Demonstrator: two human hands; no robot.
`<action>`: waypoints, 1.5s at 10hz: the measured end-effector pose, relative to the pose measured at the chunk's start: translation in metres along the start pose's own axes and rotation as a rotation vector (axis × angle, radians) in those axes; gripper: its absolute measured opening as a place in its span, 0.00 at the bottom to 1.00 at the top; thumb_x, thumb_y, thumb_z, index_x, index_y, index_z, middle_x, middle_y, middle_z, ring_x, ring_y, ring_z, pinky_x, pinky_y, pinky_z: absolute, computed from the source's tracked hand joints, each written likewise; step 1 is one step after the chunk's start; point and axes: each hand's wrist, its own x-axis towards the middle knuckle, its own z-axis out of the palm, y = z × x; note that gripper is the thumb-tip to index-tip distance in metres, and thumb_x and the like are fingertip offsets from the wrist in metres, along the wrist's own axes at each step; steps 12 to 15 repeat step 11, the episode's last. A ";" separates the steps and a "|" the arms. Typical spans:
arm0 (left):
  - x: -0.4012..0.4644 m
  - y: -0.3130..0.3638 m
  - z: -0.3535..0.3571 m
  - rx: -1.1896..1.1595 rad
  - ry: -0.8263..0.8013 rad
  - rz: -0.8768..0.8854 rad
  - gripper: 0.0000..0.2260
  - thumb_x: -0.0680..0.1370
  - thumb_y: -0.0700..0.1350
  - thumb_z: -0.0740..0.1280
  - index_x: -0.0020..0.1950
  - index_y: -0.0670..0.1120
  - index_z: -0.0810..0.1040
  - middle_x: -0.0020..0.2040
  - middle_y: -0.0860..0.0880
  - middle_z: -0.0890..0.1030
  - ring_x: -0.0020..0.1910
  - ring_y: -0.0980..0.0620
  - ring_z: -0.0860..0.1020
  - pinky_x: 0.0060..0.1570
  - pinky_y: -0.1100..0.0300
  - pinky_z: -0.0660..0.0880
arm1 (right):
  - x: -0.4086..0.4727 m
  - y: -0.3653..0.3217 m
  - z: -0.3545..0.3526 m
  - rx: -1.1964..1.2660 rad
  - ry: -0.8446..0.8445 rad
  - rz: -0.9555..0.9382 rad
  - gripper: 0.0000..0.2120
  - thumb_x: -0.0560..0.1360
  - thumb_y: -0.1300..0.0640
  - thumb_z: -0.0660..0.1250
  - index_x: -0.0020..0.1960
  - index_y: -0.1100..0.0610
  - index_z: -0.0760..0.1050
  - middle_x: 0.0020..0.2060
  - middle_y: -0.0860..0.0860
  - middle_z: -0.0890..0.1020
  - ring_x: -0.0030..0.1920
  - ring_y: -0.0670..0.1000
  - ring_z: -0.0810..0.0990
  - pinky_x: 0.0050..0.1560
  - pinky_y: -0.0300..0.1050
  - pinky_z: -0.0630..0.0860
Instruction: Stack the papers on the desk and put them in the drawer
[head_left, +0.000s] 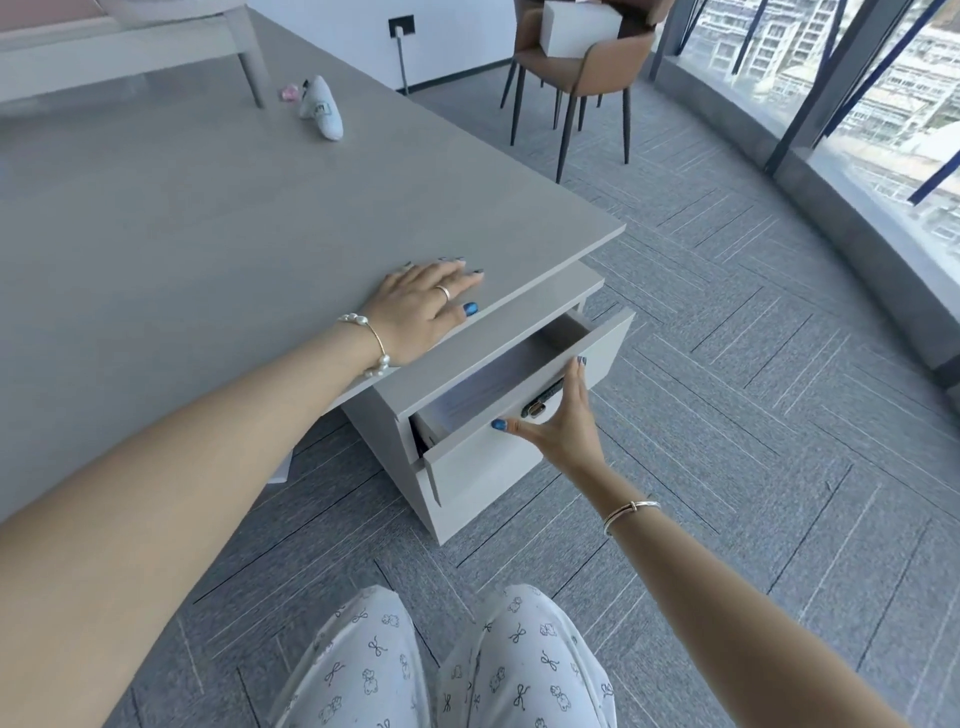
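Note:
The grey desk (208, 218) fills the upper left. Under its near right corner, the top drawer (519, 447) of a grey cabinet stands partly pulled out. Inside it lies a white stack of papers (483, 395). My right hand (563, 415) rests flat against the drawer's front by the dark handle (543, 402), fingers spread, gripping nothing. My left hand (421, 306) lies palm down on the desk's edge above the drawer, fingers apart and empty.
A white pouch (323, 106) and a small pink item (289, 92) lie at the far side of the desk. A brown chair (576, 67) with a white box stands behind. A glass wall runs along the right. My knees are at the bottom.

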 end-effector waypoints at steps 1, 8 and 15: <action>0.000 -0.001 0.001 -0.006 0.003 0.002 0.21 0.80 0.53 0.51 0.74 0.55 0.56 0.77 0.51 0.57 0.76 0.52 0.50 0.74 0.51 0.48 | 0.012 -0.007 0.013 0.020 0.021 -0.008 0.62 0.59 0.43 0.78 0.76 0.59 0.40 0.78 0.53 0.44 0.77 0.48 0.41 0.71 0.38 0.45; -0.001 0.002 0.000 -0.014 0.027 -0.007 0.21 0.79 0.52 0.53 0.73 0.54 0.59 0.76 0.49 0.59 0.75 0.50 0.55 0.74 0.50 0.49 | 0.030 -0.046 0.011 -0.041 -0.071 0.028 0.56 0.64 0.43 0.75 0.76 0.63 0.45 0.77 0.56 0.52 0.77 0.51 0.49 0.73 0.41 0.50; -0.006 0.022 -0.007 -0.035 0.025 -0.090 0.20 0.80 0.50 0.52 0.73 0.50 0.61 0.76 0.47 0.60 0.75 0.48 0.57 0.73 0.52 0.51 | -0.006 -0.066 -0.013 -0.075 -0.066 -0.004 0.50 0.66 0.43 0.74 0.76 0.60 0.49 0.77 0.54 0.56 0.76 0.50 0.54 0.72 0.44 0.54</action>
